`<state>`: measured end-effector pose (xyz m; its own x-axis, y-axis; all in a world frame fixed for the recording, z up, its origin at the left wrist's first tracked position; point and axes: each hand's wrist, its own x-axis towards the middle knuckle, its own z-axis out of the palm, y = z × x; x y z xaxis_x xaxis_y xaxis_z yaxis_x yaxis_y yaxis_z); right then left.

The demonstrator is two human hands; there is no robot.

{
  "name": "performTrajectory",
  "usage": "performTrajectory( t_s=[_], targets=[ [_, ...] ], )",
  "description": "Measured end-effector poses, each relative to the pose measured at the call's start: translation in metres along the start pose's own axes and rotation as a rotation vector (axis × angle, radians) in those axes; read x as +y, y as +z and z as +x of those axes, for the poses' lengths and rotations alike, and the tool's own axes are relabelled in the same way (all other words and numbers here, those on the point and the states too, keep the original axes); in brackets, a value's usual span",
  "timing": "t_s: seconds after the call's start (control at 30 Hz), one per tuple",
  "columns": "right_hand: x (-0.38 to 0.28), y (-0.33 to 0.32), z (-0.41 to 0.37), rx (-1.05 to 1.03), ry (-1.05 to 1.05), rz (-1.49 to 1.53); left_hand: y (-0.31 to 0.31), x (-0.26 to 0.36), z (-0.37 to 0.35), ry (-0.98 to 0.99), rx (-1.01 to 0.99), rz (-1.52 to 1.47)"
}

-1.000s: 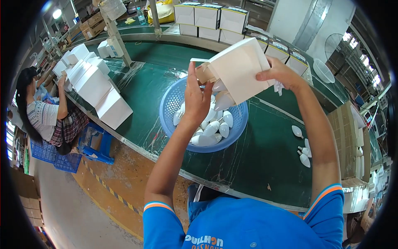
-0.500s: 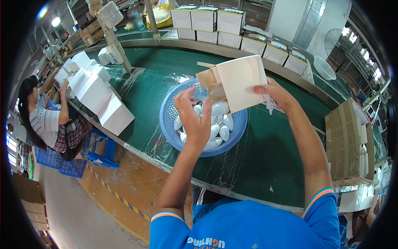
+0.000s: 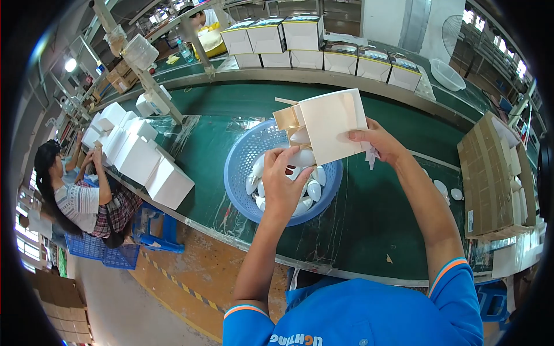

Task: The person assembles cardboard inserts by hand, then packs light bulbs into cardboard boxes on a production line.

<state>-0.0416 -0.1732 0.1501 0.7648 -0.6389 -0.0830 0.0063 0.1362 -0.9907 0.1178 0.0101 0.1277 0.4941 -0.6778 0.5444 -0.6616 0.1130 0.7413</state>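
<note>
My right hand (image 3: 378, 140) grips a white cardboard box (image 3: 333, 127) by its right side, thumb on its face. The box is tilted, its open end with brown cardboard inside facing left, and a white bulb (image 3: 300, 136) shows in that opening. Just below, my left hand (image 3: 284, 176) has its fingers curled around another white bulb (image 3: 302, 157) close to the box's lower left corner. Beneath both hands a blue plastic basket (image 3: 236, 167) stands on the green table (image 3: 358, 230), with several white bulbs (image 3: 314, 190) in it.
White boxes (image 3: 138, 158) are piled at the left, where a person (image 3: 75, 193) sits. More boxes (image 3: 303, 34) line the ledge at the back. A large brown carton (image 3: 485, 179) stands at the right, with loose white bulbs (image 3: 441, 187) beside it. A white basin (image 3: 447, 75) is behind.
My left hand has gone from spread fingers to closed around a bulb near the box. The box has shifted slightly down and left. The whole view has turned a little.
</note>
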Motion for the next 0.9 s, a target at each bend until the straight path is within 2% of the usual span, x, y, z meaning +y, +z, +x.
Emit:
performTrajectory(
  t_s=[0.23, 0.37, 0.47, 0.67, 0.73, 0.77, 0.87, 0.9],
  targets=[
    [0.013, -0.010, 0.001, -0.012, -0.065, 0.026, 0.001, 0.005, 0.003, 0.033, -0.011, 0.055],
    [0.012, -0.007, -0.005, 0.034, -0.027, 0.014, -0.002, 0.005, 0.007, -0.008, -0.058, 0.061],
    [0.015, -0.008, -0.006, 0.047, -0.015, 0.036, -0.001, 0.007, 0.009, 0.053, -0.067, 0.065],
    [0.017, -0.008, -0.012, 0.070, 0.003, 0.081, -0.006, 0.012, 0.010, 0.058, -0.054, -0.157],
    [0.021, -0.014, -0.012, 0.065, 0.002, 0.106, -0.013, 0.009, 0.005, -0.074, -0.037, -0.512],
    [0.023, -0.018, -0.013, 0.062, 0.019, 0.113, -0.018, 0.003, 0.003, -0.046, -0.016, -0.602],
    [0.026, -0.019, -0.015, 0.071, 0.040, 0.117, -0.026, 0.008, 0.000, -0.017, -0.096, -0.444],
    [0.027, -0.018, -0.015, 0.080, 0.038, 0.115, -0.021, 0.006, -0.002, -0.064, -0.130, -0.494]
  ],
)
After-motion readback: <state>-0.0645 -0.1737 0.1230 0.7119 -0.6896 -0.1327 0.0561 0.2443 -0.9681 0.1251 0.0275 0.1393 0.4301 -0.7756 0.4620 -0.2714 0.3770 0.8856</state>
